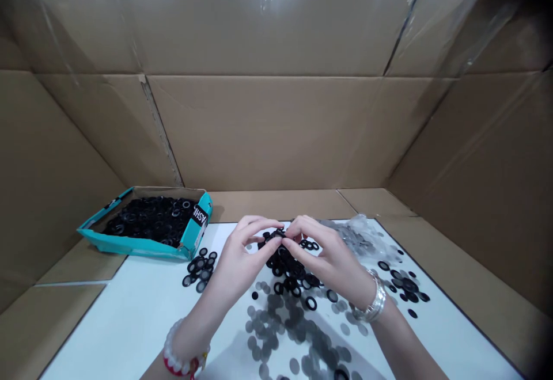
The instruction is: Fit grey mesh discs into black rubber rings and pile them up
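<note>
My left hand [246, 247] and my right hand [322, 253] meet above the white board, their fingertips pinching a small black rubber washer [279, 234] between them. Directly below lies a loose heap of black rubber washers [287, 268]. Flat grey discs [280, 322] are scattered nearer to me, under my wrists. A smaller group of black rings [199, 269] sits left of my left hand. Further black rings and discs [404, 285] lie right of my right wrist.
A teal cardboard tray [147, 246] full of black rings stands at the back left. A transparent plastic bag [356, 236] of grey discs lies behind my right hand. Brown cardboard walls [276, 132] surround the white board [129, 334] on the left, back and right.
</note>
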Action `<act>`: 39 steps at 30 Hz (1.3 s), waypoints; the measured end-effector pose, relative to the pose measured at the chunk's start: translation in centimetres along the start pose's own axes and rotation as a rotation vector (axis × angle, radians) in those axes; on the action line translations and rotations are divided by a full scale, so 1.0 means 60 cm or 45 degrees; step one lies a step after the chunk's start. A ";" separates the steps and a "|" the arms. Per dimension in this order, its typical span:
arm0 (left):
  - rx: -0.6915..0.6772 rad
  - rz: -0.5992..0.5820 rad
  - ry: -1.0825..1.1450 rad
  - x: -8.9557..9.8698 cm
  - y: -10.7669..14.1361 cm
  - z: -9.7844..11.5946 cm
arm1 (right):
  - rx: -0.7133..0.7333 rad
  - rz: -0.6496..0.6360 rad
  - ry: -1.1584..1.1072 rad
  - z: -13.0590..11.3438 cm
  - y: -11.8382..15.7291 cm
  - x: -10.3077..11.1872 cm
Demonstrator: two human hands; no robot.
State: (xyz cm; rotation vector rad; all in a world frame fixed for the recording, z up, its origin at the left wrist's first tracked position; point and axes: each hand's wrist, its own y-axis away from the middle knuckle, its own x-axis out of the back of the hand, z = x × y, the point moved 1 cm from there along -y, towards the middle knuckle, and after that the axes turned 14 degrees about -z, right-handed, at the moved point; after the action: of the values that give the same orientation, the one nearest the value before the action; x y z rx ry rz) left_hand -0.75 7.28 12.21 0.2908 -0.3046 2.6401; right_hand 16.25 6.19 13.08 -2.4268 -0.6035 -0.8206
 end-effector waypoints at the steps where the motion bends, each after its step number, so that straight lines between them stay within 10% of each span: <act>1: -0.024 -0.014 -0.051 0.002 0.000 -0.001 | -0.010 -0.033 -0.004 0.001 0.000 0.000; 29: 0.089 0.082 0.358 -0.024 -0.011 -0.019 | -0.067 -0.116 0.009 0.018 0.000 0.007; 39: 0.003 0.193 -0.028 -0.020 -0.003 -0.009 | -0.125 -0.132 0.087 0.008 0.003 -0.001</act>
State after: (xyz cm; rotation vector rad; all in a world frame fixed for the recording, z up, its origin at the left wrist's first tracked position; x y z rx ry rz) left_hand 0.33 7.07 11.42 0.3089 -0.3434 2.7880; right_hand 16.50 6.29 12.67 -2.4606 -0.6828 -0.9926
